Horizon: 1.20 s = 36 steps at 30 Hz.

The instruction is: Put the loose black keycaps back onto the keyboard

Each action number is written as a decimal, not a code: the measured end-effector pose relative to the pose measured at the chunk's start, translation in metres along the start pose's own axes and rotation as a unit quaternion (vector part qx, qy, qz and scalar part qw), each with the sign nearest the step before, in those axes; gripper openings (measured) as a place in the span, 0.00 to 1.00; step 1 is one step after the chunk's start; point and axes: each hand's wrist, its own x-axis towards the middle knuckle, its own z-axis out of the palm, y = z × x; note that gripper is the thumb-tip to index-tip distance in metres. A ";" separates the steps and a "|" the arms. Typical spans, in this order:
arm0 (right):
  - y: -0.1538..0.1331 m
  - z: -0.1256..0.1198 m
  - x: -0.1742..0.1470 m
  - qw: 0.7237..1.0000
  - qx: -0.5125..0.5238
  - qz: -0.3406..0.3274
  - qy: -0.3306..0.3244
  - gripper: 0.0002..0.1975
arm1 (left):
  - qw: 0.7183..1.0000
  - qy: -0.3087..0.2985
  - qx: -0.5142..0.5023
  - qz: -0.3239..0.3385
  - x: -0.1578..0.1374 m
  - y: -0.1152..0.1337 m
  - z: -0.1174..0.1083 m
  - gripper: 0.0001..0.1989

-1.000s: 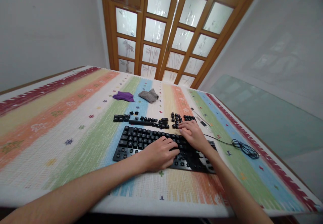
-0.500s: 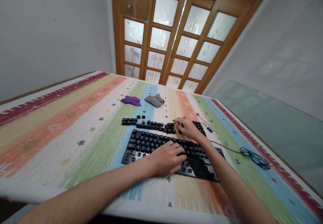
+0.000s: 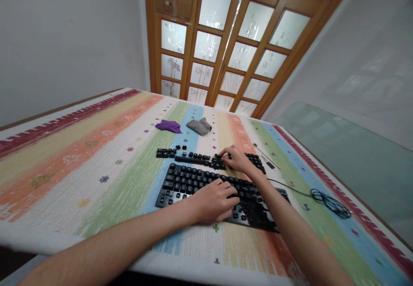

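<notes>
A black keyboard (image 3: pixel 187 182) lies at a slant across the striped cloth. Part of its near side shows bare switch spots without caps. My left hand (image 3: pixel 217 201) rests on the keyboard's middle, fingers loosely bent and slightly apart over the keys, gripping nothing. Beyond the keyboard, loose black keycaps (image 3: pixel 166 152) are laid out in rows, with a long space bar keycap (image 3: pixel 189 160) among them. My right hand (image 3: pixel 237 158) reaches over the keyboard to these rows, thumb and forefinger pinched at a keycap (image 3: pixel 218 156). The palm hides some of the keycaps behind it.
A purple cloth (image 3: pixel 168 126) and a folded grey cloth (image 3: pixel 199 126) lie farther back. On the right are a coiled black cable (image 3: pixel 332 202) and a small dark piece (image 3: pixel 270 165), with a thin tool-like rod (image 3: pixel 263 152) beside it. Wooden glazed doors (image 3: pixel 222 62) stand behind the table.
My right hand has shifted very slightly left among the loose keycaps. The left hand stays on the keyboard. The whole view has tilted a little.
</notes>
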 end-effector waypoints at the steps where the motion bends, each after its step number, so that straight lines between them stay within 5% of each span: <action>1: 0.000 0.000 0.000 1.000 0.001 0.001 0.000 0.06 | 1.000 0.000 0.000 0.000 0.000 0.000 0.000 0.09; 14: 0.000 -0.004 -0.016 0.998 0.053 -0.003 0.042 0.04 | 1.000 -0.005 -0.005 -0.001 0.001 0.001 -0.002 0.09; 30: -0.011 -0.048 -0.115 0.981 0.128 -0.013 0.145 0.05 | 0.998 -0.017 -0.055 -0.035 0.000 0.003 -0.004 0.13; 36: -0.025 -0.060 -0.128 0.976 0.210 -0.059 0.026 0.06 | 0.997 -0.009 -0.062 -0.045 0.002 0.003 -0.004 0.13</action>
